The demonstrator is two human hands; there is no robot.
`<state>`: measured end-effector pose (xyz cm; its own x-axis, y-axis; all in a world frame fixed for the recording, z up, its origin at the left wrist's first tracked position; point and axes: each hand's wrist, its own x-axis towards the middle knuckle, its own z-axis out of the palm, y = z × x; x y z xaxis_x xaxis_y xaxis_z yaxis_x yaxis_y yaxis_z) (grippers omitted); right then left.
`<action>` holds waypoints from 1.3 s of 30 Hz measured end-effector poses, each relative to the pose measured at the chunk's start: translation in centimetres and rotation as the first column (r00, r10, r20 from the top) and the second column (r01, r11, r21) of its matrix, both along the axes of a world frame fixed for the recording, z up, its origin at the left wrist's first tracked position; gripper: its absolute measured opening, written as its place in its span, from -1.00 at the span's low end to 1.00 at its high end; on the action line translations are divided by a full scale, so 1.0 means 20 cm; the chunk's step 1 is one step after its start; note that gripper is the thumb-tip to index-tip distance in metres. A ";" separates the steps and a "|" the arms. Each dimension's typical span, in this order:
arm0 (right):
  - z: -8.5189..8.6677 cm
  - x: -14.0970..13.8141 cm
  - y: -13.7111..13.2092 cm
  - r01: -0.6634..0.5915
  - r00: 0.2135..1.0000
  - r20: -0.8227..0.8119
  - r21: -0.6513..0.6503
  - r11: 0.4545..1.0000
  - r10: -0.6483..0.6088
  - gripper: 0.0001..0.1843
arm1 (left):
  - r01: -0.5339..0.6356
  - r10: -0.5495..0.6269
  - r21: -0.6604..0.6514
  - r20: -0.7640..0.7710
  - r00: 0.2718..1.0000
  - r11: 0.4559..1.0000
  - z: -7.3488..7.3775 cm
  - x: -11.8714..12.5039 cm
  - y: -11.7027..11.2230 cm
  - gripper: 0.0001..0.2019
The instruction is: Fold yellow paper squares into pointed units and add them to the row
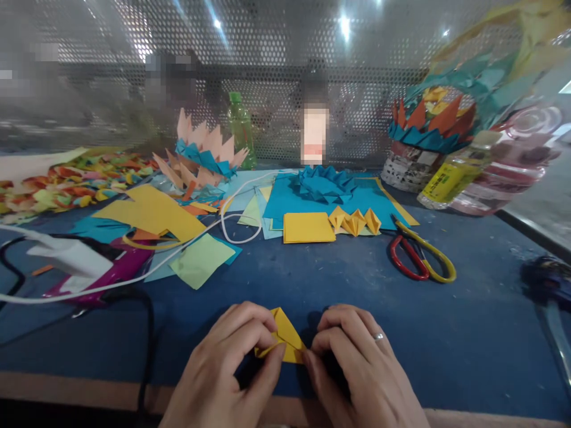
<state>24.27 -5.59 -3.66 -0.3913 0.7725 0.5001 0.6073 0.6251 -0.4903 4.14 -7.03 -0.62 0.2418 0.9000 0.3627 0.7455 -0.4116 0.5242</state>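
Both my hands meet at the near edge of the blue table (339,279) around a small folded yellow paper piece (285,339). My left hand (223,368) pinches its left side, fingers curled over the fold. My right hand (357,368), a ring on one finger, pinches the right corner with closed fingers. Farther back lie a stack of yellow paper squares (308,227) and several finished yellow folded pieces (355,221) on a blue paper sheet (379,205).
Red and yellow scissors (419,257) lie right of centre. White cable (232,229), loose coloured sheets (156,214) and a magenta object (111,270) fill the left. Paper crowns (203,157), a green bottle (241,128), a plastic bottle (450,178) and mesh wall stand behind.
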 end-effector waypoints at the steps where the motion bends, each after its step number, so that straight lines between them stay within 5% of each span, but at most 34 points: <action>1: 0.00 0.00 0.00 0.007 1.000 0.003 0.001 1.000 -0.007 -0.88 | 0.000 0.000 -0.001 -0.013 1.000 1.000 0.00 0.00 0.00 -0.81; 15: 0.00 0.00 0.00 0.028 0.998 0.056 0.004 1.000 -0.028 -0.89 | -0.051 0.051 -0.013 -0.005 0.999 0.999 -0.01 0.00 -0.01 -0.91; 33: 0.03 0.01 0.02 -0.024 0.996 0.084 -0.058 0.998 0.029 -0.84 | -0.153 0.166 0.096 -0.154 0.974 0.984 -0.05 -0.05 -0.07 -0.71; 39: 0.05 0.00 0.01 -0.011 0.998 0.064 -0.056 0.998 0.015 -0.83 | -0.168 0.183 0.147 -0.097 0.978 0.975 -0.07 -0.06 -0.07 -0.74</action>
<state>24.20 -5.36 -2.65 -0.4316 0.7930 0.4299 0.6307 0.6061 -0.4847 2.98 -8.44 -1.98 0.1299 0.8754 0.4657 0.8621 -0.3317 0.3831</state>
